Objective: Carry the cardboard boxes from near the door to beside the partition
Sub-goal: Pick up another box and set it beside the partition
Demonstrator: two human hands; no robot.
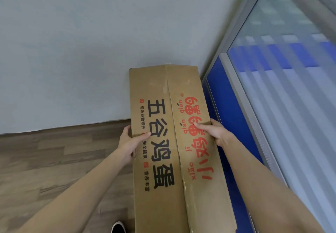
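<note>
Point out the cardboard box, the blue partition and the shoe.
cardboard box (163, 90): head view, bare upper part of its left panel.
blue partition (229, 105): head view, blue lower panel right of the box.
shoe (118, 227): head view, dark toe at the bottom edge.

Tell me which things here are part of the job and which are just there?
Part of the job: cardboard box, gripped on both sides by the left hand and right hand; blue partition beside it.

Just there: grey wall, wooden floor, shoe.
</note>
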